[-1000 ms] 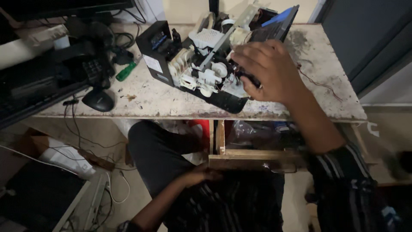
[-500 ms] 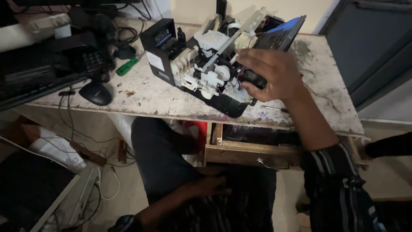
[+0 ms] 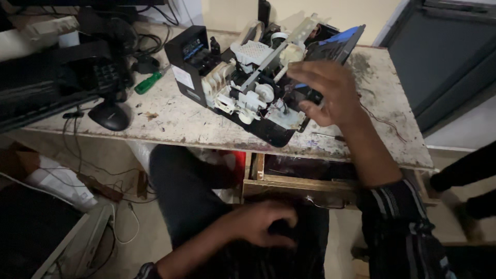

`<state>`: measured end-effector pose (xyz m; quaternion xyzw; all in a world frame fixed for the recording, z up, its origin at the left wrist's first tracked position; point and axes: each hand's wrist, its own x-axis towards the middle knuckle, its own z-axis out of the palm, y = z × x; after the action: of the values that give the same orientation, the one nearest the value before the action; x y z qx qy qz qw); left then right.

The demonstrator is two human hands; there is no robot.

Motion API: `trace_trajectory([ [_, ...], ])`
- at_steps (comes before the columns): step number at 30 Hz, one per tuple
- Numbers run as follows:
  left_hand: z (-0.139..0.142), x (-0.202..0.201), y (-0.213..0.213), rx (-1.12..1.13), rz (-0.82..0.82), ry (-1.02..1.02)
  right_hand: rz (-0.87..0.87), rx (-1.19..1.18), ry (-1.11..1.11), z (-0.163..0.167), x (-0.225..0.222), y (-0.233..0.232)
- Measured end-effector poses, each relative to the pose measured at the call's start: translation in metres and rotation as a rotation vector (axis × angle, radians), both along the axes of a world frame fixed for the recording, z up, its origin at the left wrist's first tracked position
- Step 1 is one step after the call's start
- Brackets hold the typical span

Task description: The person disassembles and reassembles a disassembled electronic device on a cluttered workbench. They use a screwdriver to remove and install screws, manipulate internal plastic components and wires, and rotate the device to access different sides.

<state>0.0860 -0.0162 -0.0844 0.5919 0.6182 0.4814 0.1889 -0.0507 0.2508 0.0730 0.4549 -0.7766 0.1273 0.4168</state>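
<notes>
A printer (image 3: 248,88) with its cover off lies tilted on a worn white table (image 3: 170,124), its white gears and plastic parts exposed and its black lid (image 3: 338,41) raised at the back. My right hand (image 3: 330,93) hovers over the printer's right end with fingers loosely curled and apart, the thumb just above a dark part. My left hand (image 3: 263,222) rests low on my lap on dark trousers, its fingers bent. Whether it holds anything is hidden.
A green-handled screwdriver (image 3: 150,81), a black mouse (image 3: 108,114) and a black desk phone (image 3: 98,75) lie at the table's left. A wooden drawer (image 3: 294,183) stands open under the table. A dark cabinet (image 3: 439,62) stands at the right, with another person's dark legs (image 3: 465,175) beside it.
My right hand has lifted off the dark part at the printer's right end and its fingers have spread. My left hand has curled its fingers on my lap.
</notes>
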Motion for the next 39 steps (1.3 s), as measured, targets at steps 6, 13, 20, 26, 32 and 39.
trace_trajectory([
  [6,0.064,-0.023,0.017,0.475,0.773,0.551,-0.21,-0.153,0.195,-0.006,0.002,0.038],
  [13,0.07,-0.086,-0.003,0.369,1.184,0.526,-0.134,-0.866,-0.249,-0.03,-0.045,0.115],
  [20,0.045,-0.067,0.024,0.178,1.168,0.414,-0.24,-0.67,-0.43,-0.042,-0.078,0.117],
  [26,0.051,-0.07,0.01,0.251,1.093,0.043,-0.069,-0.846,-0.747,-0.034,-0.075,0.112],
  [32,0.046,-0.102,-0.02,0.34,1.039,-0.062,-0.09,-0.762,-0.747,-0.034,-0.042,0.113],
  [39,0.02,-0.18,-0.076,0.586,0.831,-0.309,-0.251,-0.582,-0.679,-0.036,0.05,0.099],
])
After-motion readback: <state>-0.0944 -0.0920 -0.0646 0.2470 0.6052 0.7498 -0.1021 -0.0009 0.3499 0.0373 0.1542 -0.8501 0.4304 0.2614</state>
